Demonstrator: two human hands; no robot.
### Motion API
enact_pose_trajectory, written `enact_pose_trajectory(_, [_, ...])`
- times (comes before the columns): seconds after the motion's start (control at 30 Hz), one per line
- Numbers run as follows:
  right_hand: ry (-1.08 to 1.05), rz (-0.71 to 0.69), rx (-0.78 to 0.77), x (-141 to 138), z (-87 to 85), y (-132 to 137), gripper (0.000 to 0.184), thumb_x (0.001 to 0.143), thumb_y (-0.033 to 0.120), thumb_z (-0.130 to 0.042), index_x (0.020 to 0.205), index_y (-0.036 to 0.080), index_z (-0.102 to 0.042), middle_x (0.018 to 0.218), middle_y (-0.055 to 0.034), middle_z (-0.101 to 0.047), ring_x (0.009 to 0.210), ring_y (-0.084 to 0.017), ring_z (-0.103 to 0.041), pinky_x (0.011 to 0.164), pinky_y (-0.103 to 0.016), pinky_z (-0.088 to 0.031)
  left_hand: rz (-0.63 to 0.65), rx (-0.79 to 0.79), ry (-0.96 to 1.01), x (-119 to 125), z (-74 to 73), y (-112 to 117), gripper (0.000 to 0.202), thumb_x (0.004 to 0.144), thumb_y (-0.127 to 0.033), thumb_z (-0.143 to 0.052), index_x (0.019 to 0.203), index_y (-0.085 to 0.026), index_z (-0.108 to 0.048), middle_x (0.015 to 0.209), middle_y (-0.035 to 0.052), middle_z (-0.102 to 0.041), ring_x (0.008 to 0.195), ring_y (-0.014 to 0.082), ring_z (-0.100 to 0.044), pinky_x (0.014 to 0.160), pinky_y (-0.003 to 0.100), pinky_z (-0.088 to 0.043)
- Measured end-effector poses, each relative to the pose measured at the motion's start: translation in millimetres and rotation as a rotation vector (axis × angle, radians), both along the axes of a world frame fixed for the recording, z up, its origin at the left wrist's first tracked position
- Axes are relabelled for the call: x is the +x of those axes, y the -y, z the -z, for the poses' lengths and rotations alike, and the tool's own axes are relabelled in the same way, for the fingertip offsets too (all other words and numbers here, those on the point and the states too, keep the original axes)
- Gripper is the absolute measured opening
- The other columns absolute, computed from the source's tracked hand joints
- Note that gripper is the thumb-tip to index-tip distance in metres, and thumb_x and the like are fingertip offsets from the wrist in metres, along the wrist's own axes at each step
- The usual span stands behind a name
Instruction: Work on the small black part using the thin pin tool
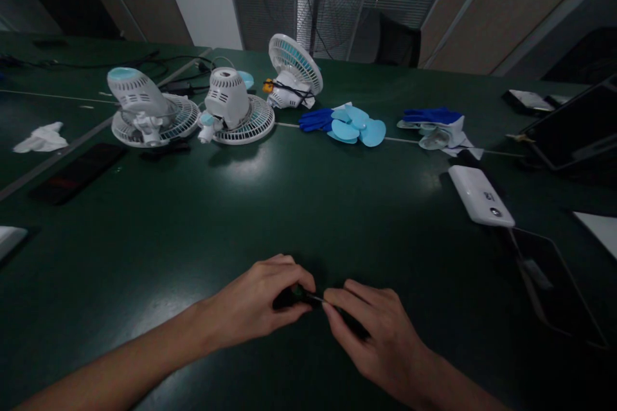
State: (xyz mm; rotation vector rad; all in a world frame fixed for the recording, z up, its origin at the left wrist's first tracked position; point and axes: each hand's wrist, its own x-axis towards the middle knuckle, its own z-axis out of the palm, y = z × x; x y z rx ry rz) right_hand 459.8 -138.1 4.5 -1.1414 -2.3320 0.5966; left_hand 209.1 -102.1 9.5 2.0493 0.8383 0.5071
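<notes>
Low in the middle of the head view, my two hands meet just over the dark green table. My left hand (270, 295) is closed, thumb and fingers around the black and green handle of what looks like a small screwdriver (295, 295). A thin metal shaft runs from it toward my right hand (373, 327). The right thumb and forefinger pinch together at the shaft's other end. Something dark shows under the right palm; whether it is a part or shadow I cannot tell.
White desk fans (229, 99) stand along the back left. Behind my hands lie a light blue fan blade (357, 125) and blue-and-white gloves (431, 119). A white power bank (481, 196) and a dark tablet-like device (554, 282) lie right; a black phone (80, 170) lies left.
</notes>
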Motion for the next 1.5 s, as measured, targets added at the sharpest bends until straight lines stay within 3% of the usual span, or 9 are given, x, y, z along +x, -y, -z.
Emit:
enact_pose_trajectory(0.3, [-0.048,0.036,-0.008,6,0.5,-2,0.017,0.102,0.019,-0.053,0.104,0.022,-0.069,0.078,-0.0002,-0.067,0.063,-0.013,-0.063,0.058,-0.028,-0.039,0.094,-0.041,0.014,-4,-10.7,-4,0.034,0.095,-0.019,-0.068,0.128,-0.024,-0.061,0.112,0.0055,-0.068,0.105,0.0176,-0.062,0.091,0.031,-0.051])
enact_pose_trajectory(0.47, [-0.066,0.051,0.005,16,-0.2,-5,0.016,0.102,0.018,-0.054,0.102,0.021,-0.07,0.078,0.0002,-0.066,0.061,-0.012,-0.062,0.057,-0.026,-0.04,0.181,-0.04,-0.012,-17,-14.4,-11,0.027,0.103,-0.023,-0.054,0.127,-0.026,-0.066,0.119,0.0077,-0.067,0.113,0.0187,-0.061,0.099,0.033,-0.051])
enact_pose_trajectory(0.57, [-0.079,0.059,-0.001,20,-1.9,-5,0.016,0.103,0.019,-0.054,0.103,0.021,-0.07,0.079,0.0,-0.066,0.062,-0.012,-0.062,0.057,-0.026,-0.041,0.088,0.042,-0.091,-46,-9.4,-28,0.028,0.106,-0.028,-0.05,0.128,-0.027,-0.066,0.123,0.0083,-0.066,0.116,0.0192,-0.061,0.102,0.034,-0.051])
enact_pose_trajectory(0.67, [-0.078,0.039,-0.022,20,-3.7,-4,0.016,0.103,0.019,-0.054,0.104,0.02,-0.07,0.077,0.0003,-0.065,0.061,-0.012,-0.061,0.057,-0.026,-0.041,-0.164,0.144,-0.179,-97,-3.3,-55,0.029,0.104,-0.037,-0.053,0.128,-0.027,-0.067,0.127,0.0074,-0.065,0.119,0.0211,-0.061,0.104,0.037,-0.05])
enact_pose_trajectory(0.77, [-0.083,0.033,-0.03,19,-4.8,-4,0.018,0.103,0.019,-0.053,0.103,0.02,-0.07,0.076,0.0003,-0.065,0.061,-0.012,-0.061,0.057,-0.026,-0.042,-0.45,0.192,-0.27,-154,-0.4,-79,0.037,0.099,-0.047,-0.058,0.125,-0.023,-0.068,0.125,0.0076,-0.067,0.109,0.0226,-0.064,0.095,0.036,-0.052])
enact_pose_trajectory(0.9, [-0.073,0.041,-0.03,20,-3.4,-4,0.019,0.104,0.021,-0.053,0.105,0.02,-0.071,0.077,0.0003,-0.066,0.061,-0.011,-0.062,0.056,-0.025,-0.043,-0.658,0.215,-0.358,-200,-1.1,-90,0.055,0.092,-0.062,-0.06,0.126,-0.019,-0.067,0.121,0.0084,-0.069,0.098,0.0228,-0.063,0.087,0.034,-0.051])
enact_pose_trajectory(1.0, [-0.063,0.036,-0.031,21,-1.8,-3,0.019,0.104,0.021,-0.052,0.106,0.02,-0.071,0.076,0.0005,-0.066,0.061,-0.012,-0.063,0.056,-0.025,-0.043,-0.71,0.192,-0.363,-211,-3.5,-87,0.066,0.087,-0.071,-0.06,0.126,-0.018,-0.067,0.121,0.0085,-0.07,0.102,0.0239,-0.064,0.092,0.034,-0.051])
enact_pose_trajectory(1.23, [-0.089,0.036,-0.029,19,-4.5,-4,0.017,0.102,0.019,-0.054,0.103,0.021,-0.071,0.077,0.0006,-0.067,0.062,-0.012,-0.064,0.057,-0.026,-0.044,-0.662,0.017,-0.36,-232,-11.5,-84,0.081,0.078,-0.072,-0.07,0.139,-0.02,-0.06,0.144,0.0094,-0.062,0.124,0.0288,-0.061,0.106,0.04,-0.05])
enact_pose_trajectory(1.5, [-0.092,0.038,-0.025,19,-0.2,-3,0.015,0.102,0.019,-0.056,0.104,0.022,-0.07,0.078,0.001,-0.067,0.063,-0.013,-0.064,0.059,-0.028,-0.042,-0.688,0.175,-0.447,-248,-7.8,-85,0.071,0.077,-0.081,-0.061,0.112,-0.021,-0.076,0.125,0.0064,-0.07,0.114,0.0268,-0.066,0.111,0.04,-0.046])
